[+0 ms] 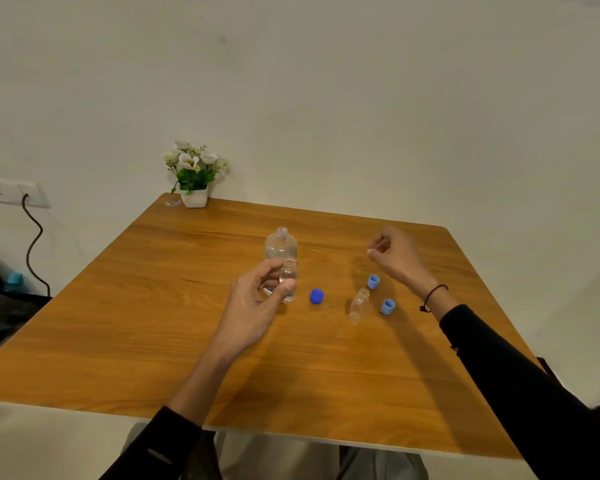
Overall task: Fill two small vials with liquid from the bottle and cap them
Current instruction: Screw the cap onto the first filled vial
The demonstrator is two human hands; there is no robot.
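Note:
A clear uncapped bottle (280, 244) with liquid stands on the wooden table (153, 323). In front of it my left hand (257, 303) holds a small clear vial (289, 279) upright between thumb and fingers; it looks to hold liquid. A second small vial (358, 304), uncapped, stands to the right. A dark blue cap (317, 296) lies between the two vials. Two light blue caps (373, 281) (388, 306) lie open side up beside the second vial. My right hand (395, 254) hovers above the table behind them, fingers loosely curled, holding nothing.
A small white pot of white flowers (194, 174) stands at the table's far left corner against the wall. A wall socket with a black cable (32, 237) is at the left. Dark cloth (0, 306) lies left of the table.

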